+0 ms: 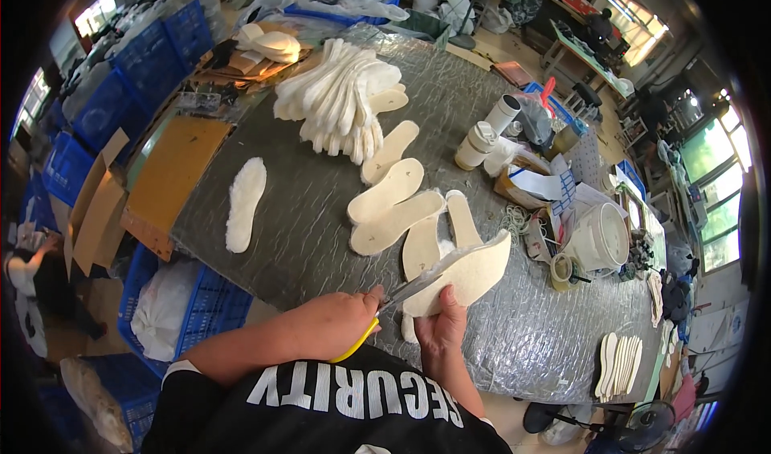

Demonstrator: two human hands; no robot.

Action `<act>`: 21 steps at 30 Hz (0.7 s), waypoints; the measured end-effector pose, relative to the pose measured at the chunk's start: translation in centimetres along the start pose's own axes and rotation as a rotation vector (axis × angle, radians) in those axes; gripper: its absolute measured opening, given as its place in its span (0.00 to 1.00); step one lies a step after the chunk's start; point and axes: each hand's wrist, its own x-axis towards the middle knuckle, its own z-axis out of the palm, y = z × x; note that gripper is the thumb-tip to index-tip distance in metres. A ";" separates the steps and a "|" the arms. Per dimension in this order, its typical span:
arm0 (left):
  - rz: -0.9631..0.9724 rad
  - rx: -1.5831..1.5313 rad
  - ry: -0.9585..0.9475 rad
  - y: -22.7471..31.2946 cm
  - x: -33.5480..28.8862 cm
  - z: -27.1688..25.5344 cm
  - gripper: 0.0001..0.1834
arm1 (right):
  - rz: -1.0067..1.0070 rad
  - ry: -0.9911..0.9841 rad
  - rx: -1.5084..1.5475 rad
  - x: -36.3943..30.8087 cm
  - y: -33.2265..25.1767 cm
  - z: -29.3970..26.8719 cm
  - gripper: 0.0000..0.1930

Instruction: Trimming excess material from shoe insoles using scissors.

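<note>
We see the left hand [333, 321] closed on yellow-handled scissors [385, 309], trimming the insole [470, 273] that the right hand [440, 325] grips above the desk [305, 205] edge. Five cut insoles [393, 205] lie beyond; a stacked pile [341, 93] appears untrimmed, so we judge much work remains.
</note>
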 end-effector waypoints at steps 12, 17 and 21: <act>0.039 -0.042 0.115 -1.4 0.0 1.4 0.24 | -0.033 0.045 -0.036 0.1 0.2 0.3 0.26; -0.050 -0.048 0.000 -0.8 0.3 0.8 0.27 | -0.016 0.029 -0.064 0.1 0.5 -0.1 0.27; -0.146 -0.082 -0.099 -0.5 0.4 0.0 0.28 | -0.024 0.053 -0.077 0.0 1.0 -0.1 0.27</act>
